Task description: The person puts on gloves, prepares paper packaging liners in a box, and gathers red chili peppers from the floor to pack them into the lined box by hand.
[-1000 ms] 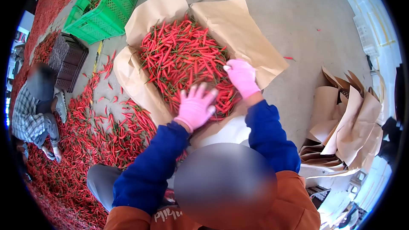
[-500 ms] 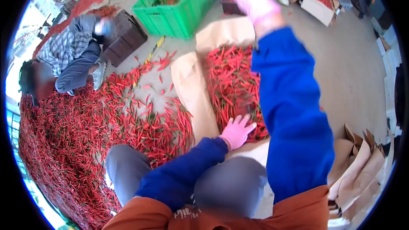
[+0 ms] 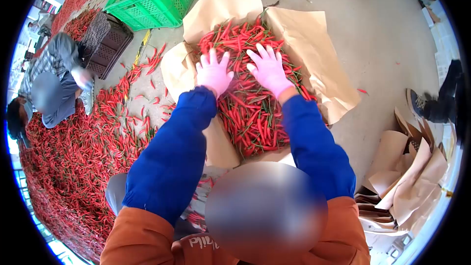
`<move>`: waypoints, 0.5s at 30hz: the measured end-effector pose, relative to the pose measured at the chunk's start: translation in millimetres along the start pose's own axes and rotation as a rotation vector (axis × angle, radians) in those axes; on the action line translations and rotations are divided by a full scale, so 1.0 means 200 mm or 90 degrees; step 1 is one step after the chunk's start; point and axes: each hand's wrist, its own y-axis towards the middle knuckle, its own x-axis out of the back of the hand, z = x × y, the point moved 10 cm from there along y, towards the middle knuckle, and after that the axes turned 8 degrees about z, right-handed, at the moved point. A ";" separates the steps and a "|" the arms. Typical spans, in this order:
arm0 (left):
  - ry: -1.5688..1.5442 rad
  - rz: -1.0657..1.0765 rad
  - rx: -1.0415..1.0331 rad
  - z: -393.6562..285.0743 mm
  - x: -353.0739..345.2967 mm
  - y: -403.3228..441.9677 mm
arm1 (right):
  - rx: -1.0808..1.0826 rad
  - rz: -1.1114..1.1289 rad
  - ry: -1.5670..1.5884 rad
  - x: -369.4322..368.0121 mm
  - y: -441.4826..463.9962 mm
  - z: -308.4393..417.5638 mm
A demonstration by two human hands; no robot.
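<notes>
Red chili peppers (image 3: 255,125) with green stems fill a box lined with brown paper (image 3: 314,51), whose flaps are folded outward. My left hand (image 3: 214,72), in a pink glove with pale fingertips, lies on the chilies near the left flap, its fingers spread. Beside it, my right hand (image 3: 270,70), gloved the same way, rests on the chilies toward the right side with fingers apart. Neither hand holds anything that I can see. Blue sleeves cover both forearms.
A large heap of chilies (image 3: 88,167) spreads across the floor at left, where a person (image 3: 59,73) crouches by a dark crate (image 3: 105,44). Behind stands a green crate (image 3: 152,2). Folded brown paper (image 3: 407,176) is stacked at right, near another person's shoe (image 3: 417,103).
My right hand has come down from high above the box onto the chilies. My left hand has shifted from the near end toward the far left. The right paper flap now shows folded outward.
</notes>
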 end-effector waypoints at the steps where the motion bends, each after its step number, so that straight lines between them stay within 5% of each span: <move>1: 0.015 0.004 0.020 0.03 -0.04 -0.01 | 0.000 0.025 -0.029 -0.05 0.09 -0.02; 8: -0.010 0.126 0.025 0.05 -0.16 0.10 | -0.026 0.055 -0.097 -0.11 0.47 -0.27; 10: -0.023 0.167 0.029 0.07 -0.15 0.15 | 0.038 0.140 0.090 -0.10 0.52 -0.33; 12: 0.018 0.194 0.026 0.07 -0.19 0.15 | 0.079 0.188 0.169 0.00 0.36 -0.23; 15: 0.058 0.191 0.038 0.06 -0.22 0.16 | 0.114 0.159 -0.056 0.09 -0.13 0.05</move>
